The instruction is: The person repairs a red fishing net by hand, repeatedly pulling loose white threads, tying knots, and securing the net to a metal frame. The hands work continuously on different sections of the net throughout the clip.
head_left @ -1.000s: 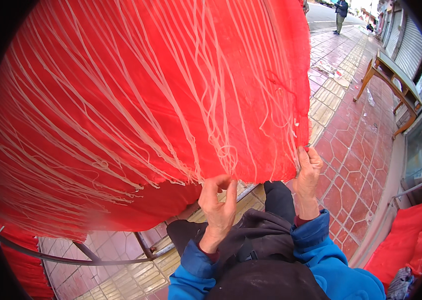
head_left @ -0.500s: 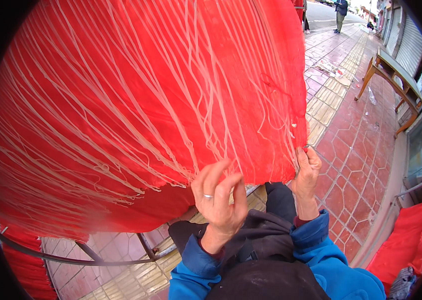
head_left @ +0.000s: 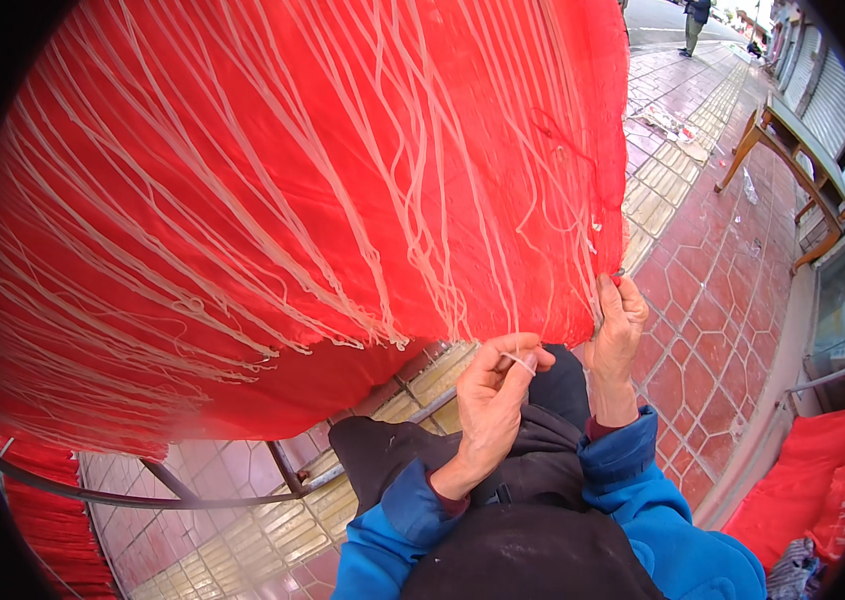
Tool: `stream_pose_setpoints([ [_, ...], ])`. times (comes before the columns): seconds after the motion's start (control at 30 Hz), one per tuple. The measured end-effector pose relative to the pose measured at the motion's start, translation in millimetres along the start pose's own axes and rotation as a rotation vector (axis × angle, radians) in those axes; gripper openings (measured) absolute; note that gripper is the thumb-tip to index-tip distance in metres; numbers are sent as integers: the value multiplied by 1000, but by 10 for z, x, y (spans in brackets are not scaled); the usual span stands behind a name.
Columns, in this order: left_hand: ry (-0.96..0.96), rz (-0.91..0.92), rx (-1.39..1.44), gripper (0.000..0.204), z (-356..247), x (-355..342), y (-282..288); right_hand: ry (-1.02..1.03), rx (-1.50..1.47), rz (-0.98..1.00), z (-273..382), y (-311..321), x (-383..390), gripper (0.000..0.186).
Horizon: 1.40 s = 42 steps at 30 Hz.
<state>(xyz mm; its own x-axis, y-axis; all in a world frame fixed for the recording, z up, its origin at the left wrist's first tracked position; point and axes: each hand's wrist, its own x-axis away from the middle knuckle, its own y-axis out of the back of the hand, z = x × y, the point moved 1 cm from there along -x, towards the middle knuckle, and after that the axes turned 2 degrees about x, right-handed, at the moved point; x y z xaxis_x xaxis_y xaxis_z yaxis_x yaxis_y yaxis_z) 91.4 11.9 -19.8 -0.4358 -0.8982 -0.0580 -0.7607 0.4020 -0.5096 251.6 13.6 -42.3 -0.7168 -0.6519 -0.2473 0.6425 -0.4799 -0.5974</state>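
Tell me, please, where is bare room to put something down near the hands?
Bare paving lies right of the red cloth, up to the wooden bench. It is crowded at the cloth's lower edge, where the left hand pinches a white thread and the right hand grips the corner.

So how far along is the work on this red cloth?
Done: cannot tell; pale threads still trail all over the red cloth. In hand: the left hand pinches one thread at the lower edge, the right hand grips the cloth's corner. Left: seemingly most strands.
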Motion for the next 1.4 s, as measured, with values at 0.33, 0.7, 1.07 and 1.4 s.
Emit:
stream_pose_setpoints([
  [0.33,-3,-28,-45,19,52,-2,49,-38,-36,-2,-16,13,20,8],
  [0.7,-656,-181,-742,26,219,3,373,-22,9,-18,-12,11,-5,8],
  [1.07,-389,-97,-420,28,180,57,330,-13,-6,-21,6,-28,19,9],
  [1.4,-162,-74,-284,26,494,44,519,-29,-46,-2,-22,-12,14,9],
])
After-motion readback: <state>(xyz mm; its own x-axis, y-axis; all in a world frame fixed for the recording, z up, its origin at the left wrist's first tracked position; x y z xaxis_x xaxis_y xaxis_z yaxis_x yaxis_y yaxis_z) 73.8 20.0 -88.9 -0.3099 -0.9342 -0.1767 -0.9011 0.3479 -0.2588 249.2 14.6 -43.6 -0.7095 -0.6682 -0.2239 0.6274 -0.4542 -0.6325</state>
